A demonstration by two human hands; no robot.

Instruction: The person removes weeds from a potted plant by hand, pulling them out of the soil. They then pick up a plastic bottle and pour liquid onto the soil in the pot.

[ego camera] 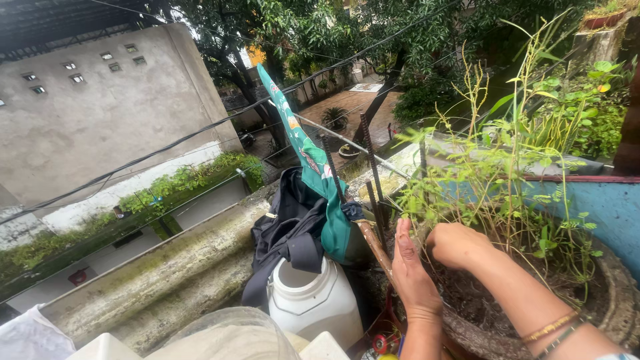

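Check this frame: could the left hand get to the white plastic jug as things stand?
Probably yes. The left hand is open at the plant pot's rim, and the white jug stands just beside it with nothing between them.

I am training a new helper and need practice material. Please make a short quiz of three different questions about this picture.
1. True or false: the right hand reaches into the plant pot with its fingers closed.
2. Which thing stands beside the left hand? A) white plastic jug B) red bucket C) metal ladder
3. Fill in: a dark cloth and a ____ cloth hang over the jug.

Key: 1 true; 2 A; 3 green.
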